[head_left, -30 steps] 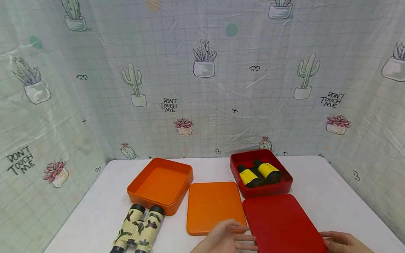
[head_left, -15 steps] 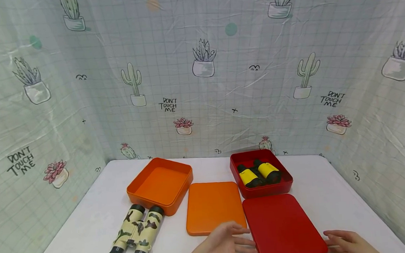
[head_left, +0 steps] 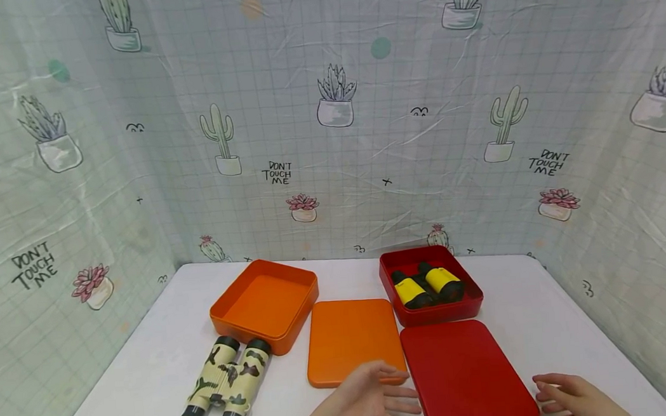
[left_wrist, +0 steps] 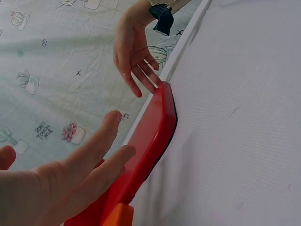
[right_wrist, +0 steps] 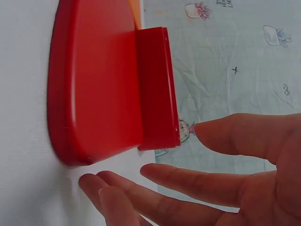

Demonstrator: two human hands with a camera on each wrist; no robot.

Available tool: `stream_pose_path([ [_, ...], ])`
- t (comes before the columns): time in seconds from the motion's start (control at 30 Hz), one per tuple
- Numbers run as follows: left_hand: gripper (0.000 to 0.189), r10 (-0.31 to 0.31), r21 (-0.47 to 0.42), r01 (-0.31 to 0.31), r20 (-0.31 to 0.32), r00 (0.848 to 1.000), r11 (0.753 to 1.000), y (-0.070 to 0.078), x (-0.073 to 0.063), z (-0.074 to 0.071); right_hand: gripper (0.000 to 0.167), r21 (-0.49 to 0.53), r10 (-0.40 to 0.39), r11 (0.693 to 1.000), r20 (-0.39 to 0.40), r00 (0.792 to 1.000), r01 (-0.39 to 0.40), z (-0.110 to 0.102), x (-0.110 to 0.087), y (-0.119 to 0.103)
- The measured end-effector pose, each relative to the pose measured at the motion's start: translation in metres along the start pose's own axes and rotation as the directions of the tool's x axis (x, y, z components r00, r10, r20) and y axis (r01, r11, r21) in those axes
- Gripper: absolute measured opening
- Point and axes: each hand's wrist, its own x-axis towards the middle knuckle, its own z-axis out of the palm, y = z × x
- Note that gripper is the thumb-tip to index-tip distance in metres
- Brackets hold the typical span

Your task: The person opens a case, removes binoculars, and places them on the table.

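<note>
My left hand (head_left: 373, 399) has its fingers spread beside the left edge of a flat red lid (head_left: 469, 374); in the left wrist view, contact with the lid cannot be made out. At the lid's right edge is my right hand (head_left: 576, 397), its fingers loosely bent and holding nothing. The right wrist view shows a small gap between those fingertips and the lid (right_wrist: 103, 94). Behind the lid stands a red box (head_left: 442, 314) with black and yellow binoculars (head_left: 442, 281) lying inside.
An orange lid (head_left: 355, 340) lies left of the red one. Further left stands an orange box (head_left: 300, 324), with camouflage binoculars (head_left: 246, 379) in front of it on the white table (head_left: 132, 386). A cactus-patterned curtain (head_left: 330, 157) encloses the back and sides.
My right hand has drawn slightly right, away from the red lid's edge. My left hand has stayed nearly in place, and the boxes, lids and binoculars have not moved.
</note>
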Motion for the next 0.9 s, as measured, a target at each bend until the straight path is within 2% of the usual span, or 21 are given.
stream_pose_path([
  [0.07, 0.069, 0.021, 0.009, -0.021, -0.006, 1.000, 1.000, 0.002, -0.001, 0.000, 0.069, -0.025, -0.023, 0.999, -0.002, 1.000, 0.023, -0.003, 0.000, -0.003],
  [0.2, 0.066, 0.090, 0.065, -0.089, -0.021, 0.996, 0.994, 0.009, -0.004, 0.001, 0.064, -0.032, -0.118, 0.992, 0.058, 0.991, 0.120, -0.013, 0.000, -0.010],
  [0.37, 0.060, 0.205, 0.169, -0.189, -0.084, 0.975, 0.967, 0.017, -0.004, -0.001, 0.061, -0.054, -0.187, 0.980, 0.057, 0.981, 0.191, -0.017, 0.005, -0.018],
  [0.53, 0.053, 0.313, 0.304, -0.254, -0.162, 0.936, 0.918, 0.023, 0.001, -0.001, 0.058, -0.086, -0.227, 0.970, 0.013, 0.974, 0.227, -0.016, 0.010, -0.029],
  [0.7, 0.047, 0.409, 0.409, -0.308, -0.186, 0.894, 0.859, 0.030, 0.005, 0.004, 0.055, -0.112, -0.288, 0.952, -0.029, 0.957, 0.284, -0.014, 0.010, -0.043],
  [0.8, 0.045, 0.470, 0.460, -0.344, -0.192, 0.862, 0.819, 0.035, 0.007, 0.008, 0.053, -0.139, -0.332, 0.937, -0.055, 0.942, 0.322, -0.012, 0.011, -0.051],
  [0.9, 0.042, 0.532, 0.535, -0.364, -0.198, 0.823, 0.762, 0.038, 0.012, 0.010, 0.050, -0.173, -0.376, 0.917, -0.085, 0.923, 0.358, -0.010, 0.013, -0.059],
])
